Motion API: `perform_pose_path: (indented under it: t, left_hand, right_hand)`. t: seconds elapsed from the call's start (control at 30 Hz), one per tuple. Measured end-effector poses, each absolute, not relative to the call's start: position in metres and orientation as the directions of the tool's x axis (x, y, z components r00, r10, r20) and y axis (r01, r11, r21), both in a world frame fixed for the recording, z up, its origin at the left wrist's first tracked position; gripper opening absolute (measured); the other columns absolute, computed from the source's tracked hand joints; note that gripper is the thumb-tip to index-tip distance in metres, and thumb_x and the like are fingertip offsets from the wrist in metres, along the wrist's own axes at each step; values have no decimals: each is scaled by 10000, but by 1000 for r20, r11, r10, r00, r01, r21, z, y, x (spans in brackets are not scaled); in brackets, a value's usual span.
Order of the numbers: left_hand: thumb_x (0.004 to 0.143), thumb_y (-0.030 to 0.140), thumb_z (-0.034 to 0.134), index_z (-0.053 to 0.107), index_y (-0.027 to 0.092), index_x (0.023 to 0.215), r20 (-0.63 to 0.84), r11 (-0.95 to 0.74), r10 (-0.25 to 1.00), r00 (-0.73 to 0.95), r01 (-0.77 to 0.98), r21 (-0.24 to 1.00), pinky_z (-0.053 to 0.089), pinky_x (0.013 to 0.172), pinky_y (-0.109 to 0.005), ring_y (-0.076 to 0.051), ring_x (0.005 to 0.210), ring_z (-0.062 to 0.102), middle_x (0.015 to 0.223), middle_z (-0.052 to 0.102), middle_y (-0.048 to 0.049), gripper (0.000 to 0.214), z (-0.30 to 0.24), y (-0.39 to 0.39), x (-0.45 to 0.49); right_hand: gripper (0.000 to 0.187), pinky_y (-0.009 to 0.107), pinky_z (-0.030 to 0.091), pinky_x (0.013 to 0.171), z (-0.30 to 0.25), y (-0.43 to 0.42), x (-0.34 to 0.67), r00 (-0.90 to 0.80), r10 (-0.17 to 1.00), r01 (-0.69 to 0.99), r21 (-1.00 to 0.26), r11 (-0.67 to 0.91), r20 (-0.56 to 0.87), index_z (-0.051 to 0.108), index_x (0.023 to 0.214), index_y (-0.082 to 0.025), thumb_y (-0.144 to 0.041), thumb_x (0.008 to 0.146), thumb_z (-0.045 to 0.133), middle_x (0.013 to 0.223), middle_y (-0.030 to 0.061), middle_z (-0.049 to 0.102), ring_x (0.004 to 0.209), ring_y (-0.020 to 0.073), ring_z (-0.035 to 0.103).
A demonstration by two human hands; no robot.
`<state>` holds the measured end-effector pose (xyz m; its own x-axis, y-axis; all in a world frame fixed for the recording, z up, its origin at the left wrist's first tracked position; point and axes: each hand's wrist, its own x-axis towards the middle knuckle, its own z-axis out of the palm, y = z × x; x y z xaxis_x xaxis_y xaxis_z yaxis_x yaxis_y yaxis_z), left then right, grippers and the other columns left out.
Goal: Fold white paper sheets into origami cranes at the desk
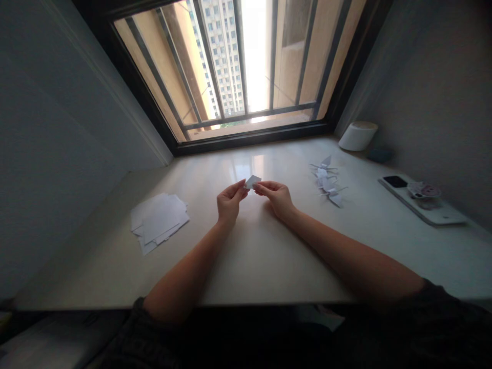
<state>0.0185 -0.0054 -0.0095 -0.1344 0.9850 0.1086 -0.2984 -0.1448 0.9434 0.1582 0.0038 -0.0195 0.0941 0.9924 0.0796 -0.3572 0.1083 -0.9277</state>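
Observation:
Between my two hands is a small folded piece of white paper [253, 181], raised above the white tabletop. My left hand [230, 201] pinches its left corner with thumb and fingers. On the opposite side, my right hand [277, 195] is closed on the lower right edge. The paper's upper point shows plainly, while its lower corners are partly covered by fingertips. Several folded paper cranes [327, 183] lie in a row to the right of my right hand. A loose stack of white paper sheets [163, 220] lies to the left of my left arm.
The white tabletop [249, 266] runs up to a barred window [246, 66]. A white cup-like container [357, 136] stands at the back right, a dark rounded object [380, 154] beside it. Farther right lies a white phone-like slab [442, 212] with a dark patch and a small clear item.

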Motion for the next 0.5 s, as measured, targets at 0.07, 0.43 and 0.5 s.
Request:
perform_pose_path:
  t: [0.07,0.43,0.5]
  left_hand:
    - [622,360,809,739,172,970,115,-153,983,-144,-288,945,525,835,-355,-167,778,688,887,746,-69,402,-9,-6,19]
    - [655,355,794,711,161,1019,144,-157,987,-70,-229,961,526,806,-334,-169,774,693,840,743,-64,421,-10,-5,16]
    - [637,320,812,688,170,1067,176,-178,984,-31,-210,961,520,817,-329,-171,800,692,851,745,-60,472,-9,-6,16]
  right_hand:
    - [373,336,517,703,-19,4,158,100,990,-363,-922,133,103,687,765,-198,-427,519,850,658,14,716,628,159,647]
    - [371,300,519,636,-17,2,160,125,972,-314,-922,227,197,575,727,-205,-428,577,830,599,-7,688,594,164,666]
    - [379,301,522,632,-18,3,161,138,971,-300,-926,231,198,571,729,-207,-442,577,826,591,-11,683,597,167,668]
